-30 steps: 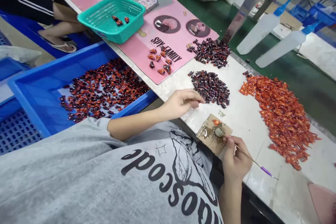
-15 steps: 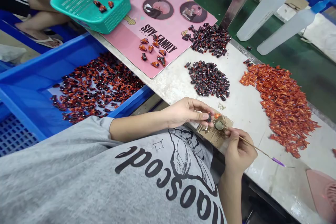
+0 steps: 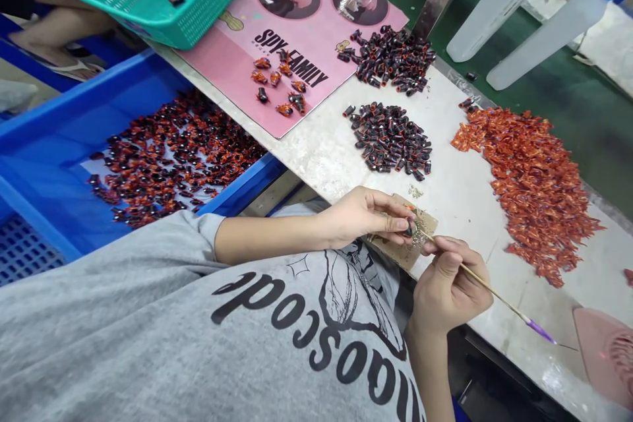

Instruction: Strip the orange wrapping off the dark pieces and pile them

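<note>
Between thumb and fingers, my left hand (image 3: 363, 217) pinches a small black plastic piece (image 3: 408, 229), partly hidden by the fingertips. My right hand (image 3: 452, 283) is closed round a thin wooden stick (image 3: 477, 278) with a purple sleeve and a fine needle at its rear end. The stick's front tip is at the black piece. Beneath both hands lies a stained piece of cardboard (image 3: 429, 219) at the table edge. A small round cap on it is mostly covered by my left fingers.
Black tubular pieces lie in two piles, a near pile (image 3: 390, 138) and a far pile (image 3: 395, 62). Orange pieces form a big heap (image 3: 534, 184) at right. A green basket (image 3: 198, 20), a pink mat (image 3: 237, 56), a blue bin (image 3: 44, 128) and white bottles (image 3: 499, 6) surround them.
My left hand has brought the black piece right, over the round cap. My right hand has shifted slightly, and the stick's tip now meets the piece. The camera view has moved a little.
</note>
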Motion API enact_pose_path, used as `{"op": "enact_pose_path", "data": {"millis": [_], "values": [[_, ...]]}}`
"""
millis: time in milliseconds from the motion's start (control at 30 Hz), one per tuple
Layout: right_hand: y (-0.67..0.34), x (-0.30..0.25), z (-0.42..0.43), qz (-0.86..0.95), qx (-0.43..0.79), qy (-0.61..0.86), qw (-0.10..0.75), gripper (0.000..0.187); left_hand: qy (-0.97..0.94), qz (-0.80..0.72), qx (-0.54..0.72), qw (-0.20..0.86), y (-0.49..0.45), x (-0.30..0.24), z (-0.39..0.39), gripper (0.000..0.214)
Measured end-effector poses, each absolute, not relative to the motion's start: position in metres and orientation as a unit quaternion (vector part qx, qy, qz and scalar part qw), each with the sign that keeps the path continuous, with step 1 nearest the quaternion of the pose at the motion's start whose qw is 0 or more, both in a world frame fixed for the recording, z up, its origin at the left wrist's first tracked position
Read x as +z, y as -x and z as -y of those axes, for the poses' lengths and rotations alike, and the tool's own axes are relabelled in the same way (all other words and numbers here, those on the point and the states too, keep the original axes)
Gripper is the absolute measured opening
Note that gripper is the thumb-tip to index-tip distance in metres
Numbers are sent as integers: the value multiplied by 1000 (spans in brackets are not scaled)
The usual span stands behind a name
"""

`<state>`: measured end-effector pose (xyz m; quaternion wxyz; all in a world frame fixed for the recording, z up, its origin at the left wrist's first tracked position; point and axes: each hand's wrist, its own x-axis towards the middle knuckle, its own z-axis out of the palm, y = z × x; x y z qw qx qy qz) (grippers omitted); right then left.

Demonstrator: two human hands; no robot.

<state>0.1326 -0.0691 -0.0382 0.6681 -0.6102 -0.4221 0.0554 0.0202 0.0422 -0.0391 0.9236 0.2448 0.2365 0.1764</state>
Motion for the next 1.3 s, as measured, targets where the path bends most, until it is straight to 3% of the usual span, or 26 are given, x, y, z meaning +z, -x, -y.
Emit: {"op": "enact_pose_path", "data": {"millis": [533, 833, 1067, 1300], "values": [[-132, -39, 74, 512, 50, 595, 618, 13, -239, -232, 183, 925, -18, -29, -41, 34], [-145, -14, 79, 566, 140, 594, 555, 16, -277, -247, 142, 918, -14, -30, -37, 39], [-140, -9, 74, 496, 142, 560, 648, 21, -275, -207, 133, 929, -12, -26, -36, 38], [-136, -12, 75, 469, 157, 552, 672, 19, -280, -192, 137, 931, -12, -27, -34, 38]]}}
